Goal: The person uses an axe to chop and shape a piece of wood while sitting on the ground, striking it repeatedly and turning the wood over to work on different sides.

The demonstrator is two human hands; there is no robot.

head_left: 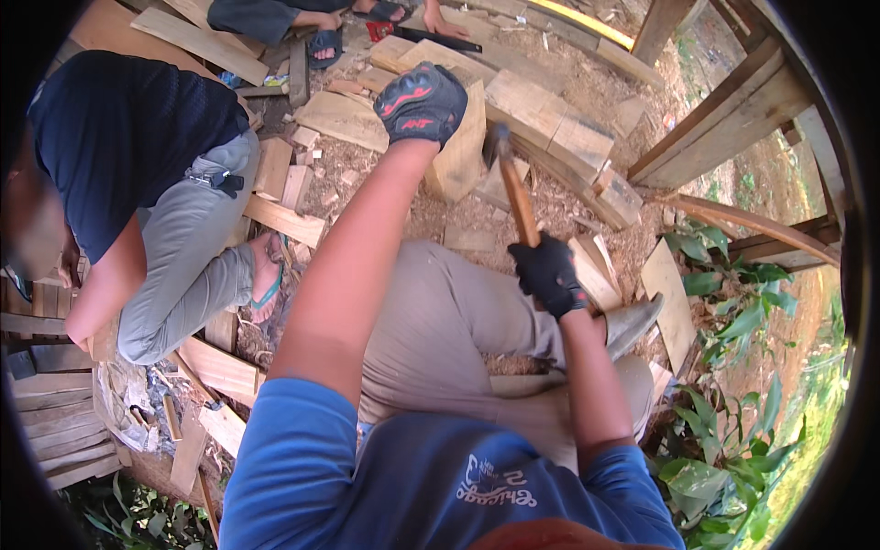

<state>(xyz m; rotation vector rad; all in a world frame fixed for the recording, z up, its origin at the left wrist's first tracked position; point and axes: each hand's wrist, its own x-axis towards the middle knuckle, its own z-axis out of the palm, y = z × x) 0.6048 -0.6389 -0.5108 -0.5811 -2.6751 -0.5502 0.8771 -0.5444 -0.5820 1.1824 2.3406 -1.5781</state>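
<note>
My left hand [422,103], in a black glove with red marks, is closed at the upper left side of a pale, thick wooden block [461,151]. Its fingertips are hidden behind the glove's back. In my right hand [548,273], also black-gloved, is the wooden handle of a hammer [520,202]. The dark hammer head points away from me, just right of the block and slightly blurred. Beyond the block lies a long, squared timber [550,115], running from upper left to lower right.
At the left a person in a dark shirt [128,137] sits bent over. Another person's hand [445,23] rests by a black-bladed handsaw [435,38] at the far side. Sawdust, chips and offcuts cover the ground. Wooden posts [724,119] and leafy plants [733,321] border the right.
</note>
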